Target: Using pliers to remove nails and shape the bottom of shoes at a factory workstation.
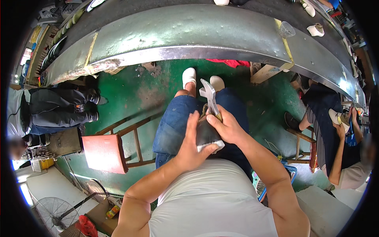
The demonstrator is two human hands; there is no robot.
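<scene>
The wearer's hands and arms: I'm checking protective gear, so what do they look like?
The left hand and right hand are bare, without gloves. Both arms are uncovered up to what looks like a sleeveless white top. No watch or bracelet shows on either wrist.

No words or numbers are clear enough to read here. A small yellow and red pack (pixel 113 212) at the lower left has bright colors on it, but it is too little and blurry to read. The crumpled red bag (pixel 86 226) near it has no letters I can make out either.
</scene>
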